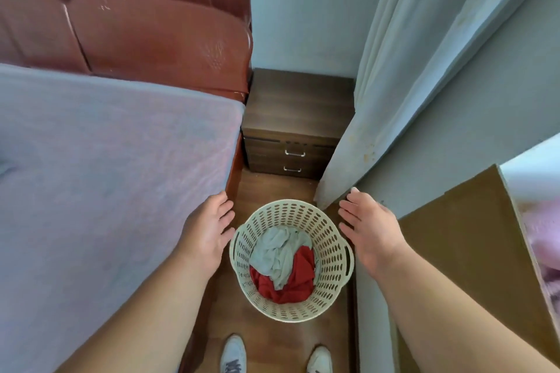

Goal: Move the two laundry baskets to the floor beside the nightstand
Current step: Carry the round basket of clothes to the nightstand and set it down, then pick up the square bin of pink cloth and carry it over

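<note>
Wooden floor (272, 188) bears the laundry basket (330, 254) before the nightstand (298, 118).

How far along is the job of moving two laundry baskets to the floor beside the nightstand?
Done: one basket of clothes stands on the floor in front of the nightstand. In hand: nothing; the left hand and right hand hover open beside its rim. Left: the second basket, not in view.
</note>
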Available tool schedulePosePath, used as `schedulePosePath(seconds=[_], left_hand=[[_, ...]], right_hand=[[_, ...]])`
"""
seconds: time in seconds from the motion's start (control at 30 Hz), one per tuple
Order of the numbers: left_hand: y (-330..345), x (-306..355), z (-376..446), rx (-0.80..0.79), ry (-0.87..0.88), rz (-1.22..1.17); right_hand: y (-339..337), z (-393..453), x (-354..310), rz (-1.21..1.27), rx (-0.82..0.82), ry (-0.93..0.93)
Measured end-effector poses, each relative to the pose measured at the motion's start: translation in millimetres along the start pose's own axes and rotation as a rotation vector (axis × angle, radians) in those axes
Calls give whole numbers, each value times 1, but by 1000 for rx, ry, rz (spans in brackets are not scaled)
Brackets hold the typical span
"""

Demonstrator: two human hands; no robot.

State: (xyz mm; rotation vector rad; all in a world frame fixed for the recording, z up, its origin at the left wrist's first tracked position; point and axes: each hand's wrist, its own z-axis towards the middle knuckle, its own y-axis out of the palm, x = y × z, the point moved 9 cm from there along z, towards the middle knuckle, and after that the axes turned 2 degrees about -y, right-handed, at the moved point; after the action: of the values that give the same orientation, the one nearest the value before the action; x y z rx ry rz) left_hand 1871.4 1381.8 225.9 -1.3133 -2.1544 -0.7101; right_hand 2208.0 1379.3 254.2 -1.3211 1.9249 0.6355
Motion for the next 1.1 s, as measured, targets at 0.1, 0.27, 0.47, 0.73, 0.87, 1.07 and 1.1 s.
schedulePosePath(seconds=[0.1, 0.27, 0.47, 0.73, 0.87, 1.07, 1.1], left_hand=[[-2, 47, -35, -7, 114, 24], [-16, 119, -92, -15, 275, 13], [-68, 155, -174, 72, 450, -183], [-194, 92, -321, 421, 606, -437], [-279, 26, -416, 632, 673, -570], [-400, -101, -573, 941, 743, -774], [-417, -123, -597, 982, 755, -796]], right_hand=[[26, -42, -52, -13, -52, -132], [77, -100, -108, -7, -133, -244], [140, -158, -146, -21, -368, -372], [242, -268, -116, -190, -791, -414], [282, -350, -67, -231, -980, -386], [341, -515, 48, -343, -1250, -302], [348, -546, 73, -357, -1298, -283]])
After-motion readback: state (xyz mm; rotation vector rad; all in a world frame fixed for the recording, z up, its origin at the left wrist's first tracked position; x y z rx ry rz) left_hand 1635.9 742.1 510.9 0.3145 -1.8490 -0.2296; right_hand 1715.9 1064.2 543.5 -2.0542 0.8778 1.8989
